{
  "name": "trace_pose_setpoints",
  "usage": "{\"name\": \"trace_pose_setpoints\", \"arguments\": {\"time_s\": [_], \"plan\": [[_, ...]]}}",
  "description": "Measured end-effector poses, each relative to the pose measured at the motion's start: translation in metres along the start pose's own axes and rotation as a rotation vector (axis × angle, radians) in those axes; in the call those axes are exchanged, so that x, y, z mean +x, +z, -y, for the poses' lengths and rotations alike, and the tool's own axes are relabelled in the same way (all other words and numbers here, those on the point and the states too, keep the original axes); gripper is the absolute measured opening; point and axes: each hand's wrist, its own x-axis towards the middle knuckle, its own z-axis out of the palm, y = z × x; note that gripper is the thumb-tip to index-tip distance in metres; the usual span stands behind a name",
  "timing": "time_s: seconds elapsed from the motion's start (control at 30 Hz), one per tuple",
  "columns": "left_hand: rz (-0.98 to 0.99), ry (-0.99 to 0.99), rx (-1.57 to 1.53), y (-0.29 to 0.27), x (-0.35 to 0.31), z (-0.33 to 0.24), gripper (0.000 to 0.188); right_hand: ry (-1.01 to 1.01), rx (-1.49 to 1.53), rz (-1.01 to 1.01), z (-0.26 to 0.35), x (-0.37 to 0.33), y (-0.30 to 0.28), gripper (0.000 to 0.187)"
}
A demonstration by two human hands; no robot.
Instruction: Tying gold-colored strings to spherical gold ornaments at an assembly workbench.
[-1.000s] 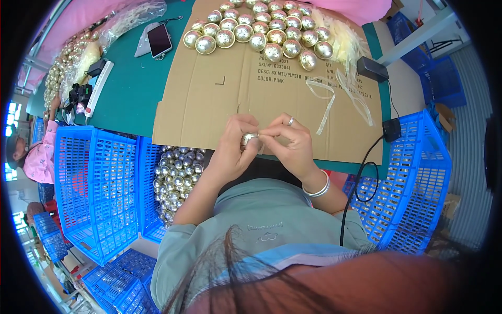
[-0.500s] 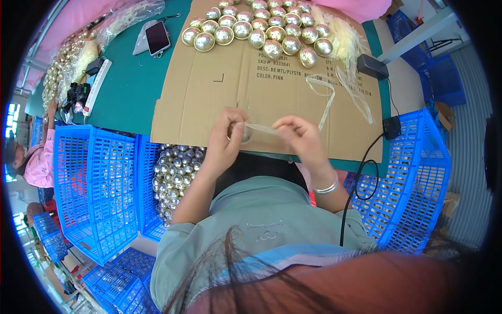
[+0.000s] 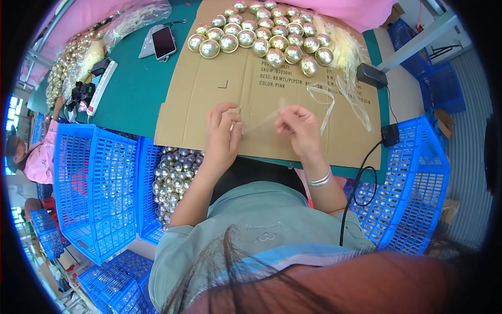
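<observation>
Over the near part of a brown cardboard sheet (image 3: 196, 112), my left hand (image 3: 222, 133) is closed around a small gold bell, nearly all of it hidden by the fingers. A sheer, pale ribbon (image 3: 262, 122), blurred by motion, stretches from there to my right hand (image 3: 300, 128). Thumb and fingertips of that hand pinch the ribbon, and a short end sticks up above them. Several round gold bells (image 3: 228, 42) are grouped on the far part of the cardboard. Beside them, to the right, is a bunch of cream ribbons (image 3: 340, 49).
Loose ribbon loops (image 3: 330, 104) lie right of my hands. A blue crate (image 3: 149, 209) of bells stands by my left arm, another crate (image 3: 408, 178) at right. A black cable (image 3: 357, 191) hangs near my right forearm. Phone (image 3: 164, 43) and power strip (image 3: 99, 86) lie left.
The bell, partly visible below my left fingers before, is now mostly covered by them. My right hand has shifted slightly, and the ribbon end now points upward above it.
</observation>
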Motion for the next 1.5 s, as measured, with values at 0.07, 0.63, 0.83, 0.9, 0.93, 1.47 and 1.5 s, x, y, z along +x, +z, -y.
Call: {"name": "trace_pose_setpoints", "arguments": {"time_s": [0.07, 0.63, 0.83, 0.9, 0.93, 1.47, 1.5], "plan": [[-0.009, 0.063, -0.003, -0.011, 0.011, -0.017, 0.011, -0.009, -0.145, 0.067, -0.003, -0.004, 0.016, 0.009], [0.106, -0.582, -1.386, 0.022, -0.002, -0.004, 0.019, 0.201, 0.104, 0.280, -0.005, -0.002, 0.022, 0.010], [0.315, -0.575, -1.341, 0.006, 0.007, -0.005, 0.010, 0.329, 0.076, 0.395, 0.008, 0.000, 0.017, 0.013], [0.339, -0.553, -1.284, 0.004, 0.007, -0.001, 0.008, 0.385, 0.125, 0.438, 0.009, 0.000, 0.015, 0.013], [0.367, -0.526, -1.226, 0.004, 0.008, 0.000, 0.008, 0.435, 0.175, 0.478, 0.009, 0.001, 0.014, 0.014], [0.130, -0.202, -0.359, -0.009, 0.012, -0.034, 0.012, 0.001, -0.371, 0.225, 0.033, -0.022, 0.030, 0.014], [0.153, -0.201, -0.338, -0.011, 0.013, -0.036, 0.011, 0.001, -0.402, 0.218, 0.034, -0.021, 0.030, 0.014]]}}
